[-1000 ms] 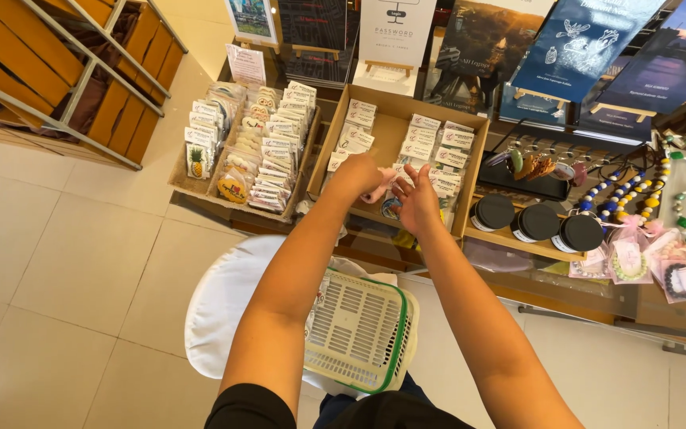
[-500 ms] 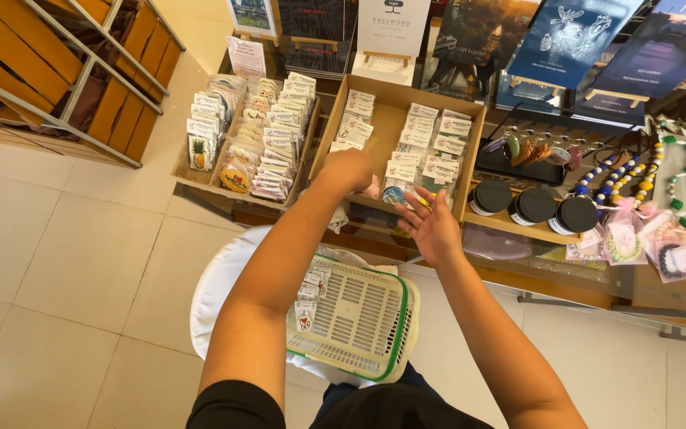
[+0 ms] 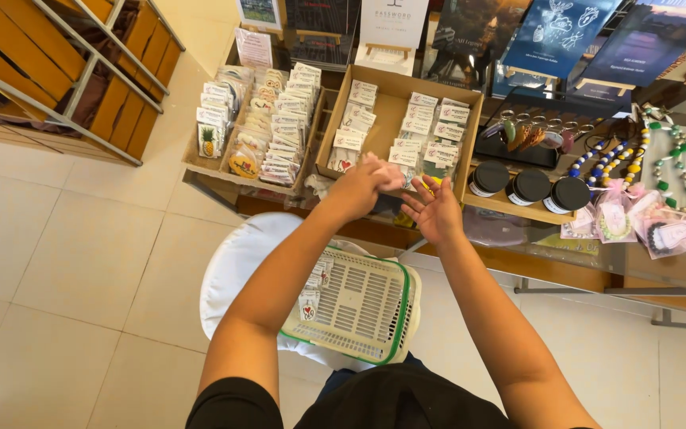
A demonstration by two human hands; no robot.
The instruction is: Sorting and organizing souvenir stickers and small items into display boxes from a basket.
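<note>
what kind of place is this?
Likely a small gift or souvenir shop: cardboard trays of carded trinkets, bead necklaces and black-lidded jars laid out on a display counter.

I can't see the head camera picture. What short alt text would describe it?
Seen from above, a person's left hand holds a small pale packet beside the open right hand, at the front edge of a cardboard tray of small carded items. A white basket with a green rim rests on the lap, and black-lidded jars and bead necklaces lie to the right.
</note>
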